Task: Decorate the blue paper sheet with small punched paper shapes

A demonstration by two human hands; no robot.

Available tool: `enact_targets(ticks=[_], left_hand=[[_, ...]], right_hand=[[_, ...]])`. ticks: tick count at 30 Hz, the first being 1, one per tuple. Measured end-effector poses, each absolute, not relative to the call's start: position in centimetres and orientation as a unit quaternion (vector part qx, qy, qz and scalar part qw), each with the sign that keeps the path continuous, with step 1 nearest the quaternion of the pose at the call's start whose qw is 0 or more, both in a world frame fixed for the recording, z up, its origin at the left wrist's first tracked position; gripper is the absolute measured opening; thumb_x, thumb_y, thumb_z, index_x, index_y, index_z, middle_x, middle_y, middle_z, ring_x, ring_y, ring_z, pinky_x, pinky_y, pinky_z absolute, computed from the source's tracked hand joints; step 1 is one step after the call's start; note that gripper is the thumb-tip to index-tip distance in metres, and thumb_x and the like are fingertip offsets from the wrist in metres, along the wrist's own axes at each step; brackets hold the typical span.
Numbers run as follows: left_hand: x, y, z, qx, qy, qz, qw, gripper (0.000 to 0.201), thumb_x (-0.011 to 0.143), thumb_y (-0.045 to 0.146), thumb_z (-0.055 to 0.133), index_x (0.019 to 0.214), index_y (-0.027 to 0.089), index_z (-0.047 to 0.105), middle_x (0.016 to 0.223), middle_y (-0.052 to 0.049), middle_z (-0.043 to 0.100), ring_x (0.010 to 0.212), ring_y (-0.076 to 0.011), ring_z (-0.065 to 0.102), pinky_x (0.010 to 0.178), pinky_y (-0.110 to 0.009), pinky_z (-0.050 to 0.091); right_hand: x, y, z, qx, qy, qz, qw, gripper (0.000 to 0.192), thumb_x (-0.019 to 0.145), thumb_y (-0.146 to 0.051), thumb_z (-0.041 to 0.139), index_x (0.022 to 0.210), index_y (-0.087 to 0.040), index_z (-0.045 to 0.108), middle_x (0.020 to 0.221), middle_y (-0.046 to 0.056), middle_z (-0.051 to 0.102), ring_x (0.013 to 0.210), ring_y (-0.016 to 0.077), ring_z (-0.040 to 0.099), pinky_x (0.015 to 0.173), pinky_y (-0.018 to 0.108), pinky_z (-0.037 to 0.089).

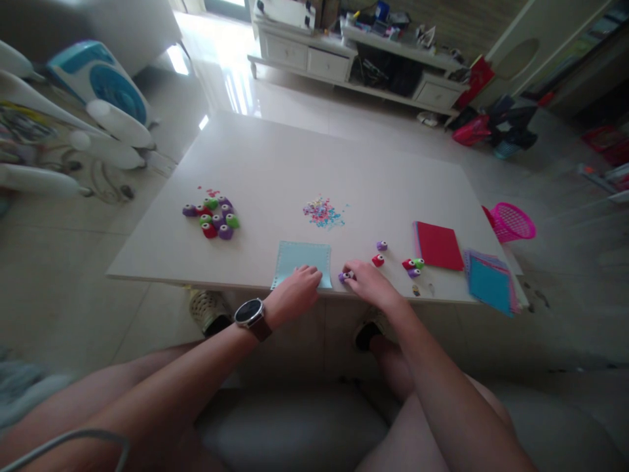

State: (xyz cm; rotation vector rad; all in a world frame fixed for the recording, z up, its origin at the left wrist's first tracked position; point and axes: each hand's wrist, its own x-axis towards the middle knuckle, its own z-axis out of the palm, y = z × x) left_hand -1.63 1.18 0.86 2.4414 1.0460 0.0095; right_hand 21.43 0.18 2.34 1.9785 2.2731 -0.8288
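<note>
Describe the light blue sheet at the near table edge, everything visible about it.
The light blue sheet looks like thin paper or foam, roughly square, lying flat at the table's near edge. Small notches run along its top and side edges. The left hand rests on its near right corner; the right hand is just beside it, on a small purple punch.

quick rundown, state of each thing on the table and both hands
blue sheet: flat, left hand resting on it
purple punch: under right hand fingertips
red sheet: flat on the stack
paper bits: loose pile
pink basket: tipped at table edge
</note>
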Motion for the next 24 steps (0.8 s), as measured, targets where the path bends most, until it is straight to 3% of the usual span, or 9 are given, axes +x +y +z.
enact_targets(ticks=[7,24], left_hand=[[-1.6,1.2,0.7,0.889,0.388,0.012,0.244,0.014,0.095,0.01,0.047,0.098,0.02,0.056,0.11,-0.011,0.066,0.106,-0.0264,0.061,0.097,-0.04,0.052],[-1.6,1.2,0.3,0.895,0.379,0.003,0.235,0.013,0.096,0.01,0.049,0.102,0.019,0.057,0.112,-0.011,0.065,0.107,-0.0266,0.06,0.1,-0.042,0.052]], right_hand=[[20.8,0.1,2.0,0.621,0.725,-0.298,-0.014,0.005,0.101,-0.017,0.066,0.099,-0.018,0.07,0.108,0.009,0.074,0.101,0.0207,0.067,0.089,0.028,0.045],[19.7,0.3,2.6,0.632,0.713,-0.304,-0.017,0.012,0.103,-0.022,0.066,0.091,-0.019,0.066,0.099,0.007,0.074,0.09,0.0184,0.065,0.079,0.027,0.042]])
